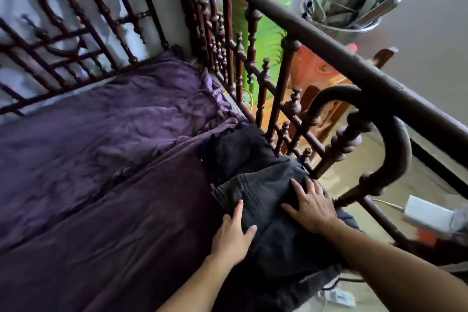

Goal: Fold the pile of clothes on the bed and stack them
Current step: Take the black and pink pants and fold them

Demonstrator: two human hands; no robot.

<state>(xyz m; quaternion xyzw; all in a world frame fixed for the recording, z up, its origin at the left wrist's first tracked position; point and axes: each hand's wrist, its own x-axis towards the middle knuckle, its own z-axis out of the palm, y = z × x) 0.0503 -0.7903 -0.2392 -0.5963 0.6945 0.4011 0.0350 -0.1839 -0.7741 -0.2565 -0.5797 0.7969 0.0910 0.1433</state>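
Observation:
A folded pair of dark grey jeans lies at the right edge of the bed, against the wooden rail. My right hand rests flat on top of it, fingers spread. At the jeans' left edge my left hand grips the fabric, with the thumb on top and the fingers at the side. Behind the jeans sits a stack of black clothes, also beside the rail. More dark cloth lies under the jeans toward me.
A rumpled purple sheet covers the bed to the left. A dark carved wooden railing runs along the right side and the back. Beyond it are a white charger block, a green panel and a pot of metal utensils.

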